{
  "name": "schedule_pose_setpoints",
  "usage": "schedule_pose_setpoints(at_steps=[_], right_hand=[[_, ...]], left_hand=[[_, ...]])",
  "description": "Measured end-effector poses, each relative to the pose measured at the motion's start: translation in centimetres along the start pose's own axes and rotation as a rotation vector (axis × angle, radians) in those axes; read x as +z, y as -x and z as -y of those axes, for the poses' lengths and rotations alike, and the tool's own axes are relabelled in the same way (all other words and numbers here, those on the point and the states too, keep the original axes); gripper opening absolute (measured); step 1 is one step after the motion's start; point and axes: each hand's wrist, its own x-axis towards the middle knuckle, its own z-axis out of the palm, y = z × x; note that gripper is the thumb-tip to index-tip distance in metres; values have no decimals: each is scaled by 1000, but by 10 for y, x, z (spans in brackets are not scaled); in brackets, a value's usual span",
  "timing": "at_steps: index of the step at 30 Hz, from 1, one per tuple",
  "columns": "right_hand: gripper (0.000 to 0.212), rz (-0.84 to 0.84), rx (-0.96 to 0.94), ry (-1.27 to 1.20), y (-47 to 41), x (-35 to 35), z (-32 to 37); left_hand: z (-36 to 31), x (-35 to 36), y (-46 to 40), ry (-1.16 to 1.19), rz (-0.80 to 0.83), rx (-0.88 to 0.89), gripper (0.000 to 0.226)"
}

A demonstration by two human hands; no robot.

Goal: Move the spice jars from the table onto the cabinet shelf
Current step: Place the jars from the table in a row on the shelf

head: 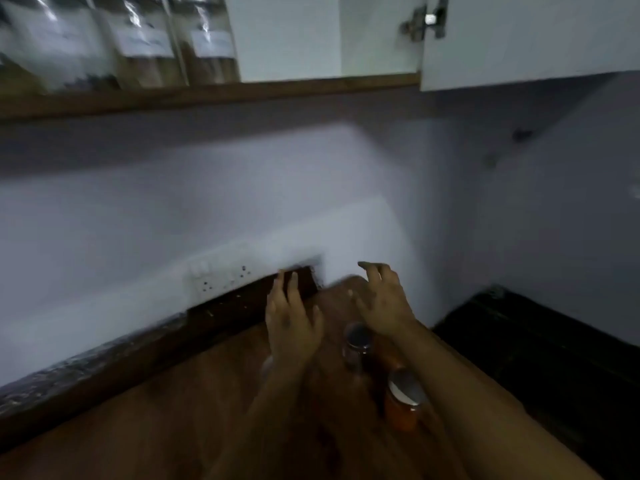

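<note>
The frame was blurred by motion. Both bare hands were raised above the brown wooden table (pixel 173 403), holding nothing. The left hand (pixel 292 323) had its fingers extended and slightly spread, pointing toward the wall. The right hand (pixel 382 303) had its fingers spread and loosely bent, palm down, also empty.

Two spice jars stood on the table between the forearms. The clear glass jar with a dark metallic lid (pixel 357 344) stood just below the right wrist; whether it touched the wrist could not be told. The orange-filled jar with a silver lid (pixel 403 400) stood nearer the camera, close against the right forearm.

Above, the brown wooden cabinet shelf (pixel 207 95) carried a row of clear, labelled containers (pixel 142 46), their contents indistinct. The white cabinet door (pixel 526 36) stood open at the right, a metal hinge (pixel 424 20) visible. A white socket plate (pixel 221 278) sat on the pale wall (pixel 207 188) behind the table. A dark countertop (pixel 540 341) lay to the right.
</note>
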Motion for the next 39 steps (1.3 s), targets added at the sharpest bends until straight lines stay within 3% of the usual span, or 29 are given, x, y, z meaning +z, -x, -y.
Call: schedule_pose_setpoints(at_steps=[5, 10, 12, 16, 20, 25, 29, 31, 33, 36, 37, 39], right_hand=[[81, 277, 219, 204, 51, 8, -74], [109, 728, 333, 270, 84, 33, -103], [93, 776, 259, 303, 91, 40, -108], [41, 733, 120, 220, 76, 32, -110], [49, 662, 113, 18, 39, 17, -95], [62, 526, 164, -118, -4, -3, -52], [53, 651, 96, -407, -26, -22, -30], [50, 704, 158, -682, -31, -28, -21], [53, 690, 187, -759, -34, -31, -11], [62, 581, 146, -583, -37, -33, 4], [63, 581, 150, -585, -38, -34, 8], [63, 671, 146, -709, -42, -32, 10]], left_hand=[[0, 54, 77, -25, 354, -61, 70], [-3, 75, 111, -14, 496, -60, 78], [-9, 70, 115, 58, 557, -131, 80], [-11, 71, 117, 84, 633, -187, 94], [-15, 73, 114, 223, 764, -276, 110], [-39, 51, 86, 529, 575, -492, 101], [-41, 8, 50, 924, 594, -650, 68], [-39, -7, 41, 1140, 620, -732, 72], [-51, -12, 39, 1058, 567, -696, 85], [-72, -6, 38, 659, 365, -528, 104], [-74, -6, 38, 620, 329, -505, 105], [-76, -15, 37, 798, 362, -568, 101]])
